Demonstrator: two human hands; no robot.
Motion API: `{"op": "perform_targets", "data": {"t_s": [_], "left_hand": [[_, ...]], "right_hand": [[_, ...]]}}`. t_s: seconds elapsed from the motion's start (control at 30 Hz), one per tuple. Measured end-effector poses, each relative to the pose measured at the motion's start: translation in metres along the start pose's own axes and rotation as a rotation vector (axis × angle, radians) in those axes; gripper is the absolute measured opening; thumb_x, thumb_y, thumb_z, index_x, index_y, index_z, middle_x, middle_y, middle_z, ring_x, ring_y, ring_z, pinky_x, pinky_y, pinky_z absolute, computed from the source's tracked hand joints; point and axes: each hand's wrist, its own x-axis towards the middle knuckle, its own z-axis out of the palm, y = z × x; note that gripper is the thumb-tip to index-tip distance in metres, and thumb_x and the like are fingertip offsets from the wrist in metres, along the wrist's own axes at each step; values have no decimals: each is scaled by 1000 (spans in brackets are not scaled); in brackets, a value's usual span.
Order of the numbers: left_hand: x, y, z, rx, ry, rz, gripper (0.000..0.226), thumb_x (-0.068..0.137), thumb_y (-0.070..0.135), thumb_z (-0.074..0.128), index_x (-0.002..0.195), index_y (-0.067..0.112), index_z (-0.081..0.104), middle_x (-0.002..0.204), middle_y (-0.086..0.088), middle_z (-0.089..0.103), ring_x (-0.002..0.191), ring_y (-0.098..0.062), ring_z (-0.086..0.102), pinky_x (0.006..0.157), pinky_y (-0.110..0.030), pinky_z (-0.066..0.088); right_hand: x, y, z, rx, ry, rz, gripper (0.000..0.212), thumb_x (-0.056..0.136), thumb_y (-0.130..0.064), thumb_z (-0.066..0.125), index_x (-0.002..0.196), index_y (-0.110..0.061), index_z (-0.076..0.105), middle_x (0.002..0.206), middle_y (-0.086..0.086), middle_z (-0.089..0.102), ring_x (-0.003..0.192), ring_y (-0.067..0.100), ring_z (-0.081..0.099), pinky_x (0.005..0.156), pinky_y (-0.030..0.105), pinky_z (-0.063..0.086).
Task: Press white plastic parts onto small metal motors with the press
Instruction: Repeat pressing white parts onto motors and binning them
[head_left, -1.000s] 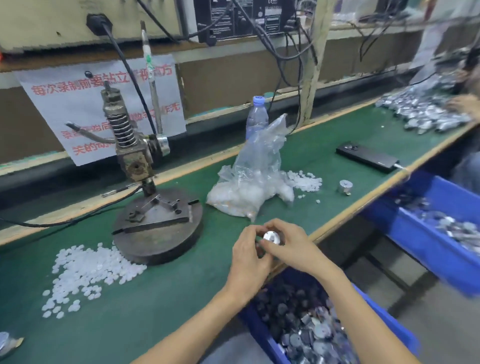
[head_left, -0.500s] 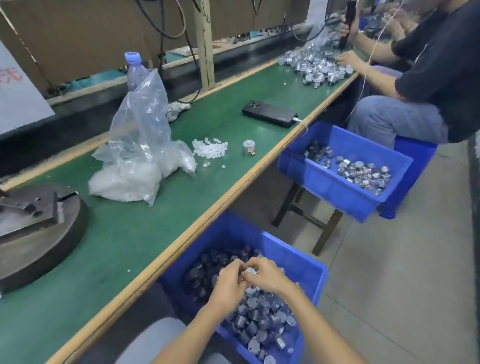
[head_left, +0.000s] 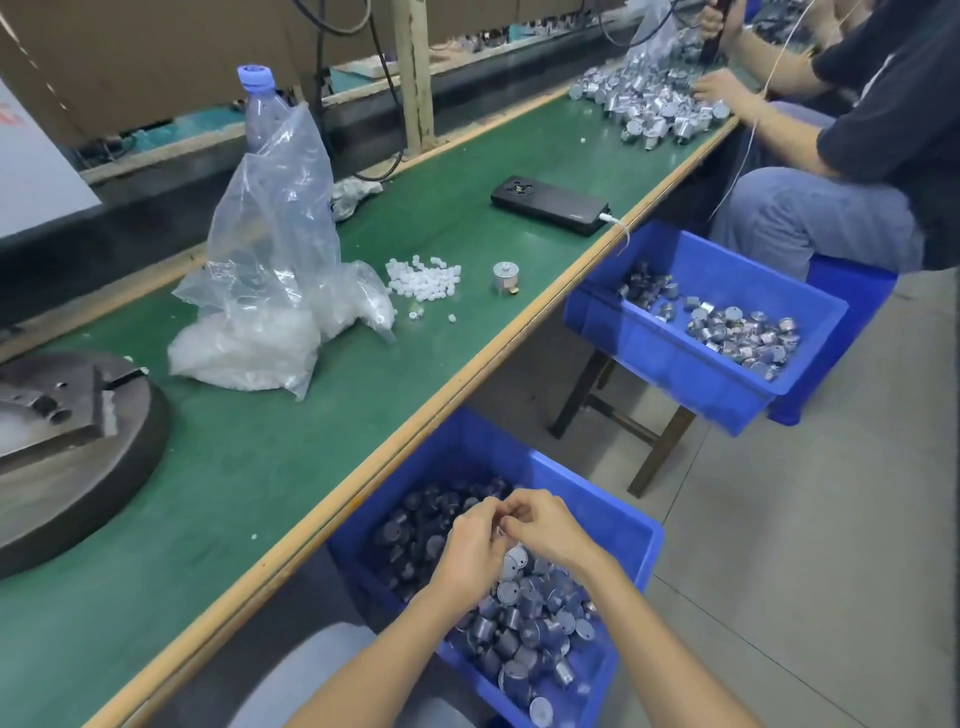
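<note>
Both my hands meet over the near blue bin (head_left: 618, 522), which is full of small metal motors (head_left: 524, 618). My left hand (head_left: 470, 553) and my right hand (head_left: 543, 525) pinch one small motor (head_left: 503, 530) between their fingertips; it is mostly hidden by the fingers. The press's round metal base (head_left: 78, 467) lies at the left edge of the green table (head_left: 260, 493); its upper part is out of view. A loose pile of white plastic parts (head_left: 423, 280) lies mid-table beside a clear bag (head_left: 270, 291) holding more.
A single motor (head_left: 504, 278) stands on the table near the white pile. A black phone (head_left: 550, 205) with a cable lies further back. A second blue bin (head_left: 727, 270) holds motors. Another person (head_left: 857, 119) works at a motor heap (head_left: 654, 109) on the far right. A water bottle (head_left: 260, 104) stands behind the bag.
My view has swung right, from the press to the bins. Both hands, still holding the motor, have moved from the table's edge to above the near bin.
</note>
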Motion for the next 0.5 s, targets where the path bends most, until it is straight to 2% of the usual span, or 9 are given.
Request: {"op": "perform_targets", "data": {"t_s": [0.07,0.17,0.23,0.33,0.43,0.5], "left_hand": [[0,11,-7,-10,24,33,16,84,-1,55,98,6,59,91,-1,62,77,-13,56,69,-22,45],[0,35,-24,-43,97,120,21,82,-4,54,99,7,60,94,-2,62,84,-15,59,74,-25,48],[0,54,-42,-50,162,187,22,82,-3,56,101,9,60,96,-2,62,85,-14,59,75,-24,47],[-1,75,-77,-35,284,281,20,82,1,59,100,8,60,94,-3,59,80,-13,55,69,-19,43],[-7,86,-122,12,405,313,15,80,2,59,94,6,59,90,-6,57,72,-11,48,64,-13,33],[-17,85,-154,23,468,306,11,78,2,58,89,5,58,85,-6,56,68,-8,44,62,-11,33]], "right_hand": [[-4,-10,-8,3,20,-31,17,83,-6,54,84,-20,64,81,-2,68,77,8,60,63,9,40],[-12,-32,-26,9,94,-100,13,84,-5,57,87,-14,67,79,1,71,69,7,61,66,15,45],[-17,-54,-40,26,164,-172,11,83,-4,60,85,-12,67,79,6,71,70,13,63,72,21,50],[-23,-98,-54,72,204,-315,16,81,0,61,78,-16,63,75,7,69,71,21,64,76,38,53],[-25,-144,-52,81,180,-425,19,82,-5,63,75,-22,62,77,2,69,76,25,66,76,39,52],[-24,-176,-41,85,141,-485,17,83,-9,64,75,-23,62,75,0,69,77,26,66,75,39,53]]}}
